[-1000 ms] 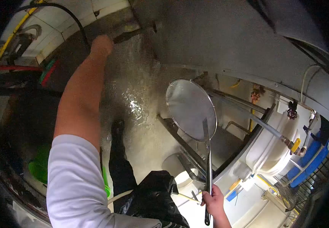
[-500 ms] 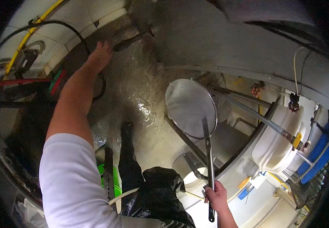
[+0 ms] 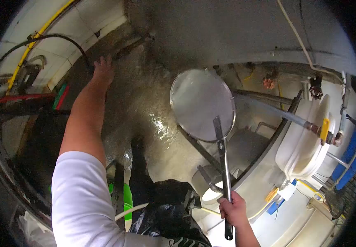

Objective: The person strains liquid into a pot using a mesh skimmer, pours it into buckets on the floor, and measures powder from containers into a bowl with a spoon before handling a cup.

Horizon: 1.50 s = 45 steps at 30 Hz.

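Note:
A round, fine-mesh strainer (image 3: pixel 200 103) is upright in front of me, its long dark handle pointing down. My right hand (image 3: pixel 233 209) is wrapped round the lower part of that handle. My left arm stretches forward, and my left hand (image 3: pixel 103 71) is raised over the wet floor (image 3: pixel 145 99) with its fingers apart and nothing seen in it. Close to the left hand hangs a black hose (image 3: pixel 73 40).
At the right are a pipe with a yellow valve handle (image 3: pixel 324 129), white basins (image 3: pixel 305 144) and a blue object (image 3: pixel 347 160). A green bucket (image 3: pixel 127 197) and a dark bar (image 3: pixel 118 185) stand near my legs. Yellow pipe (image 3: pixel 42 33) runs along the tiled wall.
The strainer's mesh end has risen and turned slightly, still in my right hand. My left hand has moved a little down and left, its fingers now visibly spread.

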Each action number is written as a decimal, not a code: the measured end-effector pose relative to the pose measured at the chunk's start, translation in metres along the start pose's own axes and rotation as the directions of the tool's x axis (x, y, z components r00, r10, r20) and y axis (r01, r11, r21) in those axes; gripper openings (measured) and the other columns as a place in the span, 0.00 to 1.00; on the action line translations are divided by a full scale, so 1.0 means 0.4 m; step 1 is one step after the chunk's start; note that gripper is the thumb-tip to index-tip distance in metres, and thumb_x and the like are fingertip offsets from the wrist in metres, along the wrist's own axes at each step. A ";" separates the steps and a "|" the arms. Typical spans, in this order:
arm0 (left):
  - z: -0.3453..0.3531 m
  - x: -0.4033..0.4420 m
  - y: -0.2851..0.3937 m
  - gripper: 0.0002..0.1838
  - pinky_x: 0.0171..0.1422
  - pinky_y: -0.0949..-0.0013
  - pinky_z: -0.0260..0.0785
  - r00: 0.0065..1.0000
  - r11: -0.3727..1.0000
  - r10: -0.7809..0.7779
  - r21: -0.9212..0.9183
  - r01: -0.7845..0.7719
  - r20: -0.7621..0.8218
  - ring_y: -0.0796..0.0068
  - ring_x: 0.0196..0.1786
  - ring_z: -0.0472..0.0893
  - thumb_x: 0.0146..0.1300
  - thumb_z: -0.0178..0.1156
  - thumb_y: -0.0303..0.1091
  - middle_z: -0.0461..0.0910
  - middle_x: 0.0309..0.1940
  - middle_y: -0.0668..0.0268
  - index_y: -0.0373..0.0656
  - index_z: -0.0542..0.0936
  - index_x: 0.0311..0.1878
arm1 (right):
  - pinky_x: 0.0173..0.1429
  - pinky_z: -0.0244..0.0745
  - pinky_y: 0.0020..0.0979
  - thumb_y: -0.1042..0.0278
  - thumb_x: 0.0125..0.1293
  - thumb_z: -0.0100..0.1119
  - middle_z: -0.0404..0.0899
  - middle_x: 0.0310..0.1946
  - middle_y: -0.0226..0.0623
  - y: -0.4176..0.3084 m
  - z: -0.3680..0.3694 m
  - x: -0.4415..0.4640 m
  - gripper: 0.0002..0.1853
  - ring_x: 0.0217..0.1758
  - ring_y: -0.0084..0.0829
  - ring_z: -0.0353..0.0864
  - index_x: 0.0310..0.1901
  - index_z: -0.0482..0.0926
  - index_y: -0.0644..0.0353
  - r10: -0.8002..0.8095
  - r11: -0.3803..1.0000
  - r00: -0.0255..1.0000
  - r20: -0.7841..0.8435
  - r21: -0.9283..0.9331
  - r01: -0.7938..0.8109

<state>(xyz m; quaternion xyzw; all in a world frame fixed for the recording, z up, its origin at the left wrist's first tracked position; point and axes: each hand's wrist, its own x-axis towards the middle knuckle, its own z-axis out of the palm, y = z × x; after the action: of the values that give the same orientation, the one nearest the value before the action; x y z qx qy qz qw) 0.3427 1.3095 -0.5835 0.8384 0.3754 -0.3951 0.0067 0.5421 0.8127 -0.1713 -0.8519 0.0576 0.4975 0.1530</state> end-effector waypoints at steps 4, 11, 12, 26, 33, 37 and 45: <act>-0.063 -0.062 0.040 0.36 0.84 0.40 0.55 0.993 0.951 -0.121 -0.286 0.117 0.004 0.44 0.84 0.51 0.78 0.48 0.33 0.44 0.85 0.48 0.41 0.48 0.85 | 0.19 0.67 0.26 0.73 0.72 0.59 0.77 0.22 0.34 0.013 0.002 0.000 0.10 0.15 0.23 0.73 0.52 0.78 0.67 -0.023 0.999 1.000 -0.006 0.029 0.023; 0.053 0.029 0.019 0.33 0.75 0.49 0.71 0.947 0.691 -0.308 -0.663 0.288 0.090 0.46 0.75 0.70 0.79 0.47 0.34 0.62 0.76 0.41 0.31 0.52 0.81 | 0.20 0.68 0.26 0.74 0.71 0.60 0.77 0.22 0.32 0.019 -0.004 0.004 0.11 0.16 0.21 0.72 0.53 0.78 0.64 -0.017 0.999 1.000 -0.004 0.043 0.017; 0.051 0.047 0.007 0.33 0.75 0.49 0.71 0.947 0.683 -0.305 -0.670 0.292 0.102 0.46 0.75 0.70 0.79 0.47 0.34 0.62 0.76 0.41 0.31 0.52 0.81 | 0.21 0.68 0.26 0.74 0.71 0.60 0.77 0.21 0.32 0.004 0.005 0.000 0.08 0.16 0.21 0.73 0.49 0.78 0.64 0.016 0.999 0.999 -0.030 0.035 -0.015; 0.183 0.209 -0.116 0.21 0.63 0.49 0.78 0.938 0.921 0.038 -0.353 -0.167 -0.344 0.45 0.64 0.78 0.69 0.60 0.33 0.77 0.62 0.49 0.40 0.80 0.63 | 0.22 0.70 0.27 0.76 0.71 0.60 0.79 0.24 0.34 -0.008 0.017 0.010 0.04 0.18 0.21 0.76 0.42 0.78 0.67 -0.009 0.990 0.999 -0.031 -0.141 0.005; 0.143 0.127 -0.110 0.29 0.71 0.48 0.72 0.904 0.970 0.232 0.022 -0.241 -0.358 0.44 0.70 0.72 0.66 0.61 0.35 0.71 0.68 0.52 0.44 0.74 0.71 | 0.22 0.71 0.28 0.77 0.69 0.62 0.79 0.24 0.34 -0.045 0.017 0.036 0.05 0.17 0.23 0.77 0.42 0.78 0.68 0.089 0.981 0.996 -0.004 -0.171 -0.089; 0.120 0.024 -0.052 0.28 0.73 0.48 0.69 0.821 0.995 0.093 0.031 -0.091 -0.563 0.45 0.73 0.67 0.65 0.61 0.34 0.68 0.72 0.55 0.41 0.76 0.69 | 0.21 0.67 0.28 0.75 0.67 0.62 0.78 0.21 0.34 -0.074 0.014 0.031 0.05 0.17 0.24 0.77 0.33 0.76 0.63 0.055 0.977 0.998 0.034 -0.209 -0.047; 0.176 -0.410 0.315 0.15 0.60 0.46 0.77 0.970 0.563 0.020 -0.798 -0.213 -0.244 0.40 0.52 0.84 0.69 0.59 0.37 0.85 0.45 0.43 0.34 0.87 0.46 | 0.22 0.72 0.28 0.70 0.72 0.61 0.78 0.26 0.30 -0.012 -0.039 0.055 0.05 0.18 0.23 0.77 0.38 0.76 0.59 -0.112 0.990 0.952 0.286 -0.048 0.131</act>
<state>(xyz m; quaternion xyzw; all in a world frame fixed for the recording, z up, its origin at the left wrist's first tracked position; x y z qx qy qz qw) 0.3098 1.0951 -0.5585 0.7991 0.4575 -0.0854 0.3806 0.5673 0.8134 -0.1821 -0.7789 -0.0341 0.6051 0.1615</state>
